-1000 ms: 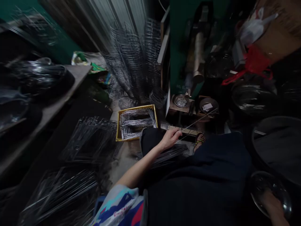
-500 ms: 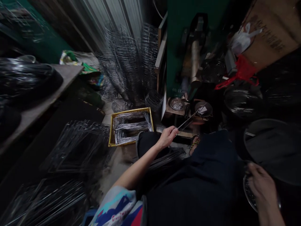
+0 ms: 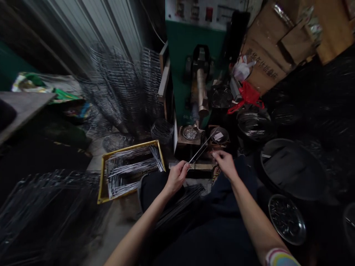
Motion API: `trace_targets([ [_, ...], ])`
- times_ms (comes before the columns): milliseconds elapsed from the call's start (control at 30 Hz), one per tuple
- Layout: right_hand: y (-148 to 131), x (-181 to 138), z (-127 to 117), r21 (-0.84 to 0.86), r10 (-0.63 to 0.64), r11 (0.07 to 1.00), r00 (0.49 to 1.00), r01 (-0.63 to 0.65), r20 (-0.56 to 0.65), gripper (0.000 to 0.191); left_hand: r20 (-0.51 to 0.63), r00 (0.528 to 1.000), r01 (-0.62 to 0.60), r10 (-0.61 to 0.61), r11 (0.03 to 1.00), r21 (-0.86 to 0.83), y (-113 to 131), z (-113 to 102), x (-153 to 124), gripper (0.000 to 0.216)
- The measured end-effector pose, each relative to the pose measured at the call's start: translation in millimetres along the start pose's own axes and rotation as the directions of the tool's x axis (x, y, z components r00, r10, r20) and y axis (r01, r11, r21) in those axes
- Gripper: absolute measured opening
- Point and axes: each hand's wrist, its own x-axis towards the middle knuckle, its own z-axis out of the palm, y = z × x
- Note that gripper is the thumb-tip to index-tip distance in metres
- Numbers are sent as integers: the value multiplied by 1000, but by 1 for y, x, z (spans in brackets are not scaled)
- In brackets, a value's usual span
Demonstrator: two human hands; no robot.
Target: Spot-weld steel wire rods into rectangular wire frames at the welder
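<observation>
My left hand (image 3: pixel 177 176) is closed on a thin metal wire rod (image 3: pixel 200 150), which slants up and right toward a small block with a dish of tiny metal pieces (image 3: pixel 190 133). My right hand (image 3: pixel 225 163) sits just right of it, fingers pinched together near the rod's lower part; what they hold I cannot make out. Behind the block stands a green machine (image 3: pixel 200 79) with a brass-coloured cylinder. A bundle of straight wire rods (image 3: pixel 180 201) lies across my lap.
A yellow tray (image 3: pixel 103 186) of bent wire frames sits on the floor at left. Tall stacks of wire racks (image 3: pixel 122 88) stand behind it. At right are a dark basin (image 3: pixel 291 170), a metal dish of small parts (image 3: pixel 287 220), wire coils (image 3: pixel 252 123) and cardboard boxes (image 3: pixel 266 62).
The view swung up and right. My right hand left the metal dish at lower right and came in beside my left hand at the rod.
</observation>
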Motion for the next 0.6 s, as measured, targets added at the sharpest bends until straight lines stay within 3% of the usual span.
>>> trace_targets([
  [67,-1,17,32,147,55,987,998,-59,35,34,-11,1000,-8,9,1000,19,4,0,1,32],
  [167,-4,28,53,282,103,952,992,-120,74,33,-11,1000,-20,21,998,52,9,-3,6,30],
  [600,-16,47,63,470,53,880,997,-70,49,32,-50,997,-58,64,992,115,10,-12,26,30],
])
